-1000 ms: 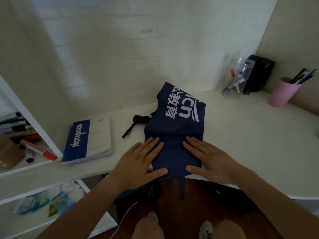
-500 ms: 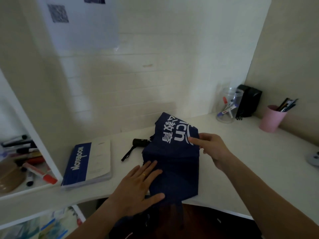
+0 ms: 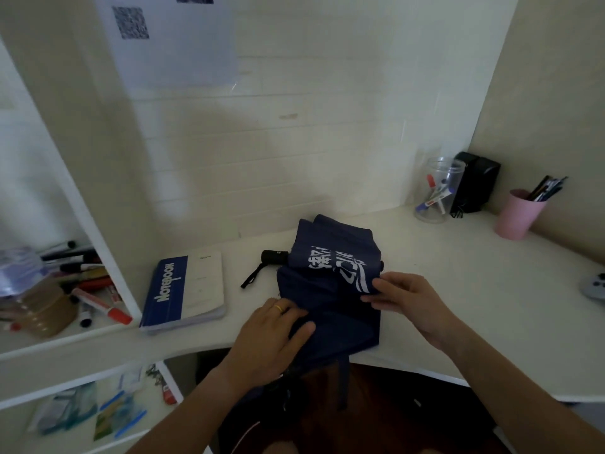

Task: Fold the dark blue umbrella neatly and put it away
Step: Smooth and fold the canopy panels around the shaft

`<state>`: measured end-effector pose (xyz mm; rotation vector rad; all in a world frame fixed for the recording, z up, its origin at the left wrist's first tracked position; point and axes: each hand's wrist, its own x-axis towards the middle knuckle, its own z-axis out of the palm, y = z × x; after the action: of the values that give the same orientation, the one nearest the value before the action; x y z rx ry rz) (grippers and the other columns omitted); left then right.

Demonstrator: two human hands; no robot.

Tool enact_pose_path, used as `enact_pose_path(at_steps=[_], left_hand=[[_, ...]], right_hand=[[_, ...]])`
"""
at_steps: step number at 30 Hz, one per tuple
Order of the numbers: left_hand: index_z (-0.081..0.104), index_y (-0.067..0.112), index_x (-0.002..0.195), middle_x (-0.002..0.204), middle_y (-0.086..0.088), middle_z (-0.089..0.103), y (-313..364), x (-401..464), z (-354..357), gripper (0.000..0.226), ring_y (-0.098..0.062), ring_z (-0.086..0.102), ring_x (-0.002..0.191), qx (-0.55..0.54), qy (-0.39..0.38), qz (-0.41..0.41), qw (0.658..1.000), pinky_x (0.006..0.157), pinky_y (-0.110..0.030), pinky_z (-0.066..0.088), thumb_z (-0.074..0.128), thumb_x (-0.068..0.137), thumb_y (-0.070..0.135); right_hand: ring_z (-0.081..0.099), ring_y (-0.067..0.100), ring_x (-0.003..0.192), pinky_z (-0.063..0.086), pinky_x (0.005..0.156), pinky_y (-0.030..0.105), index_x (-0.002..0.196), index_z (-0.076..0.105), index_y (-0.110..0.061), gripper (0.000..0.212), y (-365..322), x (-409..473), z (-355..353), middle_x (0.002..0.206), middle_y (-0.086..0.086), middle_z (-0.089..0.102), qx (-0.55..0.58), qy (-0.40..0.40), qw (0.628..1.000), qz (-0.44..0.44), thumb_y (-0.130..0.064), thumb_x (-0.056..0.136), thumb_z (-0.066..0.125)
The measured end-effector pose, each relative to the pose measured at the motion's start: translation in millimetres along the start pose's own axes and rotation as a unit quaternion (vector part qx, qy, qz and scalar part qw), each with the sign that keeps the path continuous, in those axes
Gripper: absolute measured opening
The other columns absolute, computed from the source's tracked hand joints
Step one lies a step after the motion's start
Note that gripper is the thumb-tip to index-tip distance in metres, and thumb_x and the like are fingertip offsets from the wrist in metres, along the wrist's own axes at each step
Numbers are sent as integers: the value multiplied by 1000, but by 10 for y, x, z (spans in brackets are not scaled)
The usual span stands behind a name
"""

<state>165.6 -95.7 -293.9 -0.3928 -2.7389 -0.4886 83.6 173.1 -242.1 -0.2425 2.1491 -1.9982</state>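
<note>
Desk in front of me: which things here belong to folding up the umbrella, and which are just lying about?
In the job: dark blue umbrella, its black handle, left hand and right hand, both holding its fabric.
Lying about: notebook, clear jar of markers, black box, pink cup of pens, markers on the side shelf.

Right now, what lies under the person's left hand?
Dark blue umbrella fabric, which the left hand grips at the edge of the white desk. Whatever lies beneath that fabric is covered.
</note>
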Motion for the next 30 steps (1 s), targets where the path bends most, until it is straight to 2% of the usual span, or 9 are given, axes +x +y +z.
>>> enact_pose_path(at_steps=[4, 6, 10, 12, 15, 18, 23, 27, 30], left_hand=[[62, 23, 115, 107, 9, 67, 42, 231, -132, 28, -10, 64, 90, -191, 121, -175, 958, 85, -40, 56, 65, 94, 42], [58, 23, 118, 113, 8, 63, 51, 418, -213, 41, -17, 65, 92, -218, 173, -213, 937, 86, -40, 56, 79, 85, 36], [40, 16, 147, 131, 5, 53, 147, 804, -400, 86, -16, 68, 86, -346, 46, -277, 895, 73, -27, 55, 89, 76, 25], [44, 10, 144, 133, -3, 60, 195, 939, -465, 80, -15, 70, 63, -433, -6, -297, 851, 57, -25, 54, 88, 77, 13], [61, 8, 132, 116, -10, 74, 226, 947, -502, 62, -19, 77, 77, -500, -21, -289, 816, 67, -26, 60, 88, 76, 9], [75, 17, 115, 106, -5, 79, 245, 753, -497, 39, -22, 75, 97, -486, -30, -258, 835, 88, -33, 61, 87, 78, 19], [82, 20, 100, 107, -4, 78, 182, 350, -320, 15, -19, 73, 103, -462, -35, -230, 856, 91, -32, 60, 79, 85, 23], [71, -4, 81, 99, -14, 72, 245, 185, -182, 74, -24, 72, 92, -416, -20, -226, 881, 88, -41, 60, 73, 75, 70], [59, -7, 67, 85, -18, 72, 308, 137, -119, 70, -21, 70, 77, -423, 51, -262, 866, 77, -35, 57, 71, 82, 59]], right_hand=[[72, 33, 106, 51, 103, 46, 108, 70, 3, 22, 145, -42, -5, 110, 19, 75, 96, 19, 995, 19, -11, 102, 53], [72, 35, 107, 50, 105, 48, 109, 70, 1, 23, 180, -49, 23, 110, 16, 76, 138, 39, 989, 28, -12, 103, 51], [72, 33, 107, 50, 104, 51, 111, 70, -5, 24, 218, -78, 88, 111, 8, 77, 167, 54, 984, 35, -18, 104, 51], [71, 32, 109, 49, 105, 51, 108, 70, -7, 23, 239, -96, 100, 113, 8, 76, 178, 55, 982, 33, -20, 104, 51], [70, 30, 111, 48, 107, 51, 111, 69, -7, 21, 274, -121, 88, 117, 8, 75, 184, 45, 981, 26, -19, 103, 53], [69, 28, 114, 46, 110, 49, 118, 65, -6, 24, 316, -147, 64, 122, 10, 72, 183, 32, 982, 17, -19, 100, 57], [70, 24, 108, 49, 105, 41, 120, 67, -7, 34, 258, -153, 88, 117, 9, 74, 199, 33, 979, 32, -31, 97, 62], [72, 19, 103, 52, 95, 32, 110, 75, -7, 40, 183, -143, 141, 109, 6, 78, 157, 27, 986, 48, -41, 94, 63], [71, 23, 104, 54, 94, 35, 100, 70, 5, 37, 206, -145, 152, 106, 11, 77, 140, 29, 989, 44, -31, 95, 65]])
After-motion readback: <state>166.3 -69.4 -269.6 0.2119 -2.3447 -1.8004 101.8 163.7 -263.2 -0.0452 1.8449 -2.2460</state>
